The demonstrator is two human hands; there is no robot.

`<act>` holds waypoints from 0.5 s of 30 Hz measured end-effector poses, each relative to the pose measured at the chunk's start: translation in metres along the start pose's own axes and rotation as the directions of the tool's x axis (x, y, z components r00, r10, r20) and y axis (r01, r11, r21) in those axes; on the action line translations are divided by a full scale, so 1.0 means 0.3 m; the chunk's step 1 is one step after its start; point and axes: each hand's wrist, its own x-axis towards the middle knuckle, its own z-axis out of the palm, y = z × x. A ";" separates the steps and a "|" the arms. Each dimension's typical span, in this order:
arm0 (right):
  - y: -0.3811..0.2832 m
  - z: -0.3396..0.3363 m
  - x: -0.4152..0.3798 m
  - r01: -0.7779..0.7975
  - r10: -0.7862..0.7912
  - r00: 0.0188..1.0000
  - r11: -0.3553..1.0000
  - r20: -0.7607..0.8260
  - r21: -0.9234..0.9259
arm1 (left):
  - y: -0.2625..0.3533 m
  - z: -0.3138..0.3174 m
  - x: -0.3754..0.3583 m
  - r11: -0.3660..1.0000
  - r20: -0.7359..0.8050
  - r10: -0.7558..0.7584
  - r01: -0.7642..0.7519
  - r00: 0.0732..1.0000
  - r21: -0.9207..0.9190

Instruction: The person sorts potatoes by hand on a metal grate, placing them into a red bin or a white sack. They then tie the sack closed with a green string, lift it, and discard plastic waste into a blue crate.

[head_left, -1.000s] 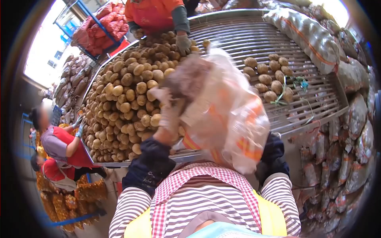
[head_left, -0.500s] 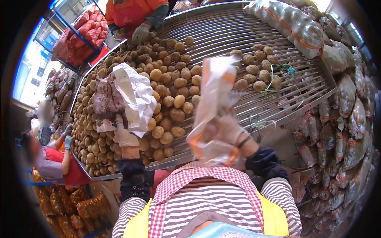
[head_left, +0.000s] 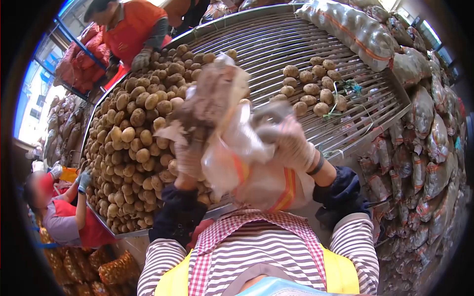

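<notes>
My left hand (head_left: 189, 159), in a pale glove, is closed on a crumpled sheet of paper (head_left: 210, 96). The sheet is smeared brown and blurred by motion, and it is up against the mouth of a translucent plastic sack (head_left: 224, 170) with orange stripes. My right hand (head_left: 295, 148), also gloved, is closed on the sack's edge on the other side. A grey, blurred shape beside its fingers is too smeared to name. The sack hangs in front of my checked apron. Behind my left hand lies a heap of potatoes (head_left: 131, 135).
The slatted metal table (head_left: 237, 34) carries several loose potatoes (head_left: 311, 89) and green string (head_left: 335, 101) on its right. Filled sacks (head_left: 350, 32) lie along its far right edge and pile up at the right. Co-workers stand at left (head_left: 74, 212) and far left (head_left: 133, 34).
My left hand has brought the paper rightward, off the potato heap, to the sack. The sack has spread wider and hangs lower between my hands. The far co-worker has leaned in over the heap.
</notes>
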 end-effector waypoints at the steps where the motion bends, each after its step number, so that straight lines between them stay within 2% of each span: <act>1: -0.006 -0.003 0.012 -0.013 -0.040 0.974 0.973 -0.222 -0.231 | -0.012 0.059 -0.007 0.887 0.103 -0.250 0.270 0.963 -0.375; 2: -0.013 0.040 0.021 -0.248 0.324 0.868 0.940 -0.378 0.236 | -0.026 0.122 -0.023 0.829 0.161 -0.278 0.321 0.947 -0.458; 3: -0.011 0.092 0.006 -0.332 0.674 0.658 0.661 -0.337 0.673 | -0.016 0.200 -0.044 0.760 0.220 -0.301 0.373 0.928 -0.532; 4: 0.014 0.119 -0.045 -0.337 0.679 0.649 0.661 -0.343 0.670 | -0.036 0.242 -0.067 0.828 0.207 -0.338 0.395 0.918 -0.398; 5: 0.055 0.145 -0.113 -0.352 0.556 0.738 0.801 -0.382 0.484 | -0.053 0.274 -0.083 0.877 0.188 -0.367 0.406 0.911 -0.257; 6: 0.098 0.183 -0.188 -0.334 0.423 0.823 0.900 -0.379 0.279 | -0.128 0.279 -0.082 0.929 0.189 -0.289 0.322 0.939 -0.181; 7: 0.131 0.236 -0.257 -0.280 0.285 0.897 0.958 -0.337 0.066 | -0.133 0.284 -0.081 0.929 0.183 -0.290 0.322 0.939 -0.183; 8: 0.153 0.330 -0.361 -0.484 0.603 0.779 0.752 -0.172 0.447 | -0.136 0.288 -0.075 0.766 0.280 -0.422 0.505 0.862 -0.399; 9: 0.092 0.355 -0.370 -0.606 0.791 0.602 0.365 0.108 0.707 | -0.140 0.295 -0.074 0.520 0.406 -0.509 0.647 0.759 -0.558; 10: 0.027 0.345 -0.395 -0.411 0.702 0.712 0.440 -0.020 0.798 | -0.300 0.288 -0.067 0.435 0.416 -0.548 0.672 0.725 -0.599; 11: 0.043 0.347 -0.408 -0.410 0.705 0.709 0.432 -0.017 0.803 | -0.230 0.333 -0.086 0.656 0.253 -0.539 0.589 0.803 -0.472; 12: 0.078 0.339 -0.428 -0.421 0.775 0.631 0.335 0.007 0.843 | -0.281 0.333 -0.093 0.910 0.245 -0.307 0.359 0.920 -0.208; 13: 0.105 0.322 -0.445 -0.420 0.835 0.549 0.239 0.035 0.876 | -0.327 0.332 -0.094 0.997 0.314 -0.054 0.035 0.948 0.066; 14: 0.064 0.241 -0.416 -0.494 0.782 0.615 0.481 -0.100 0.724 | -0.299 0.348 -0.090 0.997 0.318 -0.055 0.036 0.946 0.068; 15: 0.061 0.196 -0.420 -0.493 0.789 0.604 0.480 -0.111 0.726 | -0.244 0.375 -0.082 0.978 0.171 -0.082 0.047 0.982 0.201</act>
